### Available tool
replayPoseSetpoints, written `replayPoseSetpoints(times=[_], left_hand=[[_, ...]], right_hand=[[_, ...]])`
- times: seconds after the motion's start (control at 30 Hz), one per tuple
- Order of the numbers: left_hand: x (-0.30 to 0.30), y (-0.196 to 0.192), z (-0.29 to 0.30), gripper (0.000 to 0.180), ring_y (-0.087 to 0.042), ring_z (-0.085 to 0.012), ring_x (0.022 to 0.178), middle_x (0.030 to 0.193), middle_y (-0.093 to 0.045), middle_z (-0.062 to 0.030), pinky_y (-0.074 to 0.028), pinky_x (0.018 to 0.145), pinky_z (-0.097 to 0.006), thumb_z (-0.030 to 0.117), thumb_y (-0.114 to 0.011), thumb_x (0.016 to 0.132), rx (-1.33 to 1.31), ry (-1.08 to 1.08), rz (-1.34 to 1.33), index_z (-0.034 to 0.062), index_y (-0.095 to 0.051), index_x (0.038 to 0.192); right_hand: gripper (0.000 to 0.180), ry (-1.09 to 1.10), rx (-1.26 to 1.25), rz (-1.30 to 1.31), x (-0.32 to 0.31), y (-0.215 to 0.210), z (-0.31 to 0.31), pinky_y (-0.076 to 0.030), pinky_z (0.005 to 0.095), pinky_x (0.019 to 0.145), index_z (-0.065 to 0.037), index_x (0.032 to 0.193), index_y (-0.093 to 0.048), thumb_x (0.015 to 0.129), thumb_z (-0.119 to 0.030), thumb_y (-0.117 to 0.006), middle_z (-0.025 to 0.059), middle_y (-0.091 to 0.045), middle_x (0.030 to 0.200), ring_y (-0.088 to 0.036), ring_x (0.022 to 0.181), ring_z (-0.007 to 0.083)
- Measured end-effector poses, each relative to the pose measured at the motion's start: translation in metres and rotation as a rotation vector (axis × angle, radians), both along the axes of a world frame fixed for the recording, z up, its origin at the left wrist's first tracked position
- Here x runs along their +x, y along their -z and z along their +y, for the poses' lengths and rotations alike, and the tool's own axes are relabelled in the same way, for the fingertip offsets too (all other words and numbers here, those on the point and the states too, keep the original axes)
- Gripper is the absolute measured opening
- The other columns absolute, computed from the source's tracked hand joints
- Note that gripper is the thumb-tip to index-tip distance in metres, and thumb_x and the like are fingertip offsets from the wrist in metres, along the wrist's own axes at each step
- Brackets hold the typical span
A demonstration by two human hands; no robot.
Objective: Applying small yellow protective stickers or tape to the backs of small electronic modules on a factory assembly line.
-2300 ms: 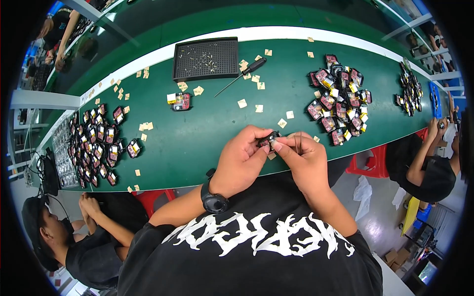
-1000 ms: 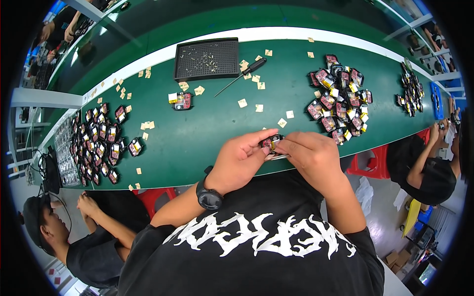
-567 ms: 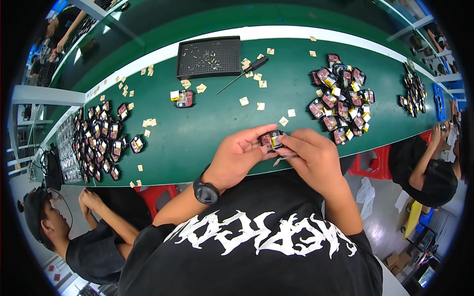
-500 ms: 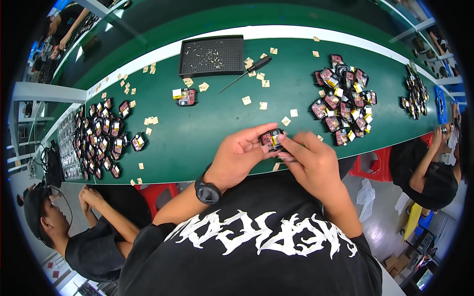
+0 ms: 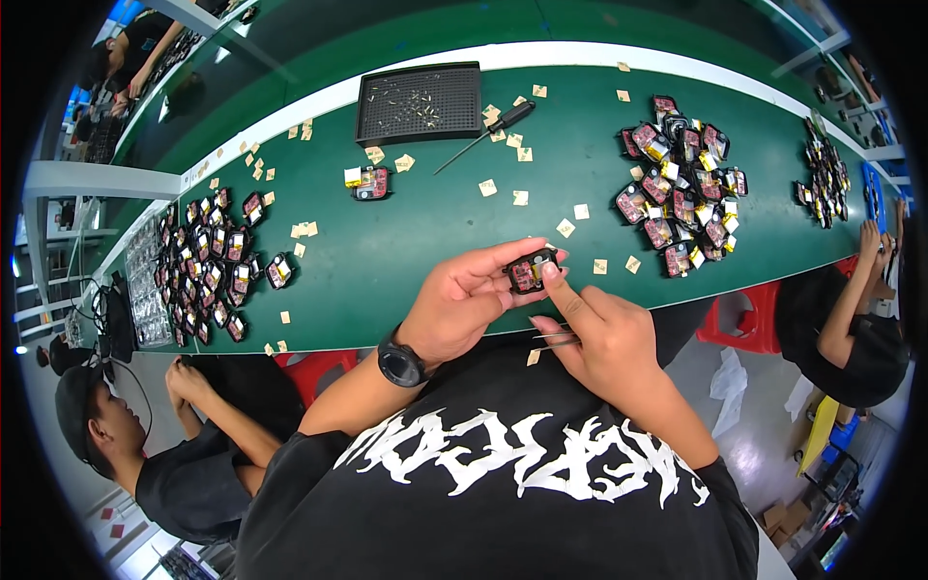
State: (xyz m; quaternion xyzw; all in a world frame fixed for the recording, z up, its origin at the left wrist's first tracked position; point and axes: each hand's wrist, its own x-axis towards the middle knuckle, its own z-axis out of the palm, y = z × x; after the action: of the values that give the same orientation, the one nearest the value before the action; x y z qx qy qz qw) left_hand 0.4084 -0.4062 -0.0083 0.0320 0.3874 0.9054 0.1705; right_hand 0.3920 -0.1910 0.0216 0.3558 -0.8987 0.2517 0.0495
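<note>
My left hand [image 5: 462, 298] holds a small black-and-red square part [image 5: 531, 273] by its edges, just above the near edge of the green table [image 5: 387, 261]. My right hand [image 5: 597, 340] presses its forefinger onto the top of that part and keeps thin metal tweezers [image 5: 553, 337] tucked under its other fingers. A black watch sits on my left wrist. A small tan paper square [image 5: 533, 357] hangs below my hands.
A heap of the same parts [image 5: 680, 198] lies at right, another spread [image 5: 215, 266] at left, one single part [image 5: 370, 182] near a black tray [image 5: 420, 101]. A screwdriver [image 5: 488, 130] and tan paper squares litter the table. People sit at left and right.
My hands stayed together on the small part. The right forefinger now rests on top of it, and the part has turned slightly in my left hand.
</note>
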Motion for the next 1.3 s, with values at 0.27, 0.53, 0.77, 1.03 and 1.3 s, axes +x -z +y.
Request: replayPoseSetpoints(times=[0.27, 0.53, 0.77, 1.03, 1.3], left_hand=[[0.001, -0.025, 0.003, 0.056, -0.053, -0.0408, 0.137, 0.147, -0.051, -0.0297, -0.044, 0.116, -0.050, -0.014, -0.042, 0.093, -0.101, 0.001, 0.188, -0.0061, -0.045, 0.149], [0.006, -0.049, 0.003, 0.055, -0.053, -0.0326, 0.138, 0.151, -0.049, -0.0242, -0.046, 0.114, -0.043, -0.011, -0.045, 0.097, -0.085, -0.005, 0.064, -0.0056, -0.041, 0.152], [0.010, -0.062, 0.002, 0.053, -0.058, -0.0364, 0.133, 0.148, -0.051, -0.0287, -0.051, 0.109, -0.042, -0.007, -0.047, 0.100, -0.150, 0.005, -0.023, -0.0059, -0.040, 0.152], [0.014, -0.063, 0.001, 0.048, -0.059, -0.0335, 0.132, 0.145, -0.055, -0.0266, -0.051, 0.109, -0.041, -0.010, -0.043, 0.100, -0.199, 0.003, 0.053, -0.0068, -0.046, 0.148], [0.015, -0.054, -0.008, 0.044, -0.062, -0.0314, 0.127, 0.136, -0.062, -0.0226, -0.054, 0.104, -0.039, -0.013, -0.048, 0.097, -0.385, -0.086, 0.164, -0.0075, -0.056, 0.139]], right_hand=[[0.053, -0.034, -0.257, 0.033, -0.007, -0.018, 0.031, -0.046, 0.0355, 0.053, -0.007, 0.127, -0.070, 0.075, -0.007, -0.084, 0.0044, -0.059, 0.075, -0.056, 0.059, 0.0220], [0.035, 0.248, -0.293, -0.070, -0.011, -0.016, 0.056, -0.047, 0.0308, 0.056, 0.001, 0.112, -0.073, 0.078, 0.007, -0.079, 0.0106, -0.064, 0.082, -0.057, 0.061, 0.0201], [0.034, 0.160, -0.268, -0.051, -0.010, -0.012, 0.052, -0.048, 0.0313, 0.057, 0.001, 0.109, -0.073, 0.076, 0.006, -0.080, 0.0115, -0.066, 0.084, -0.061, 0.064, 0.0223], [0.038, 0.102, -0.232, -0.025, -0.012, -0.017, 0.051, -0.050, 0.0345, 0.060, 0.000, 0.108, -0.073, 0.071, 0.002, -0.083, 0.0113, -0.066, 0.085, -0.063, 0.068, 0.0249], [0.039, -0.002, -0.157, -0.003, -0.017, -0.020, 0.053, -0.051, 0.0354, 0.062, 0.000, 0.107, -0.073, 0.071, -0.005, -0.086, 0.0107, -0.065, 0.090, -0.063, 0.071, 0.0254]])
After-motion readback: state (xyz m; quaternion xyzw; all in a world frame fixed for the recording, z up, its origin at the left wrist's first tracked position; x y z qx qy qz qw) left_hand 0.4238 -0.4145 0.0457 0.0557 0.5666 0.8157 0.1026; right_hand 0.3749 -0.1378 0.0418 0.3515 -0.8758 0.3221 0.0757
